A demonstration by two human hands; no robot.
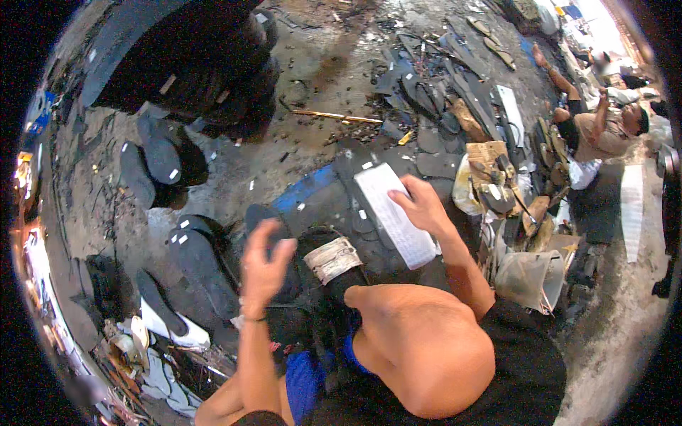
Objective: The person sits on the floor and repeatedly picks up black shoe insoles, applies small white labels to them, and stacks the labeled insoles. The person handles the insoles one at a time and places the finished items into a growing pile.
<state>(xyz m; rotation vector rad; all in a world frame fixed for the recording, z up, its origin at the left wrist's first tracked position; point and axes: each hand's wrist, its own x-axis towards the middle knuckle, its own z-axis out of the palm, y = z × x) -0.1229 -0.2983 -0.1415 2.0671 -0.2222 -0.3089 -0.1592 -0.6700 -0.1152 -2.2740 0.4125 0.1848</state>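
"Nearest the camera, what does the left hand [263,266] hold?"

"Nothing. Fingers raised, thumb well apart. Left of it lie long black sole-shaped pieces [202,259]; right of it, between the hands, a ragged off-white band [332,260] wraps a dark base."

"And the right hand [425,207]?"

"Half curled over the right edge of a long white rectangular sheet [393,213], thumb towards its face. Whether the fingers pinch it cannot be told."

"Handling advice?"

"In my judgement: support the sheet along its length, steady its free left edge with the idle hand, and press lightly to avoid creasing."

"Labels and writing?"

"Faint marks on the sheet, too fine to read. Small white slips on the black pieces; no legible text. No brand identified."

"Beyond the grip?"

"Ahead, a thin tan stick [337,116] on the ground; far right, a seated or reclining person [597,135], posture unclear."
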